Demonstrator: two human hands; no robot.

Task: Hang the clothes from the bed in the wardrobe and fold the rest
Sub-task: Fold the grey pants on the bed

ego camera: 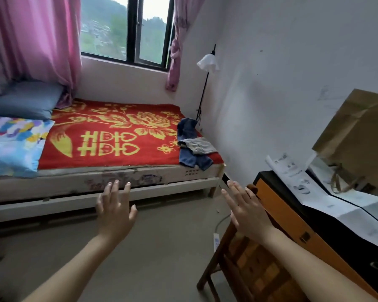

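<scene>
On the bed [118, 153], the clothes [194, 147] lie heaped at its right-hand end by the wall [271, 83], the pile running along that edge. They sit well ahead of us, nearer our right hand [247, 210] than our left hand [116, 210]. Both hands are spread flat, holding nothing.

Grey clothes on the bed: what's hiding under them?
Blue denim lies under the grey clothes, sticking out at both ends, on the red blanket. The denim's middle is covered, so anything else beneath cannot be seen.
</scene>
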